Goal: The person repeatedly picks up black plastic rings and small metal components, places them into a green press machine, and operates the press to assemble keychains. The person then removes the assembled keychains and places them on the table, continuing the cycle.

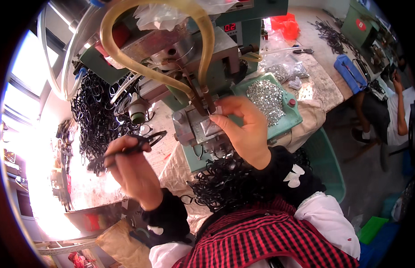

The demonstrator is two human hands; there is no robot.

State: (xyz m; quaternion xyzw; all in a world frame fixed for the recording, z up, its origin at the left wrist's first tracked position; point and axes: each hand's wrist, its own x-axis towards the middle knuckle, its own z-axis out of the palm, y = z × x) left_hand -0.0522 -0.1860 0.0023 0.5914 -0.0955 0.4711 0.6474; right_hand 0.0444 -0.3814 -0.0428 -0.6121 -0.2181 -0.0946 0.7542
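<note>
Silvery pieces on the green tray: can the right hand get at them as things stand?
Likely yes: the silvery pieces lie uncovered on the green tray, close beside the right hand, with nothing visible blocking; its fingertips are at the metal block.

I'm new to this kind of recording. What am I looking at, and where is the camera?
No robot here: a person works with bare hands, seen by a wide camera worn on the head, looking down. The left hand holds a looped black piece. The right hand is at the machine; whether it pinches anything is unclear. Right of the machine, a green tray holds small shiny bits; on the table to the left lies a heap of black loops.
</note>
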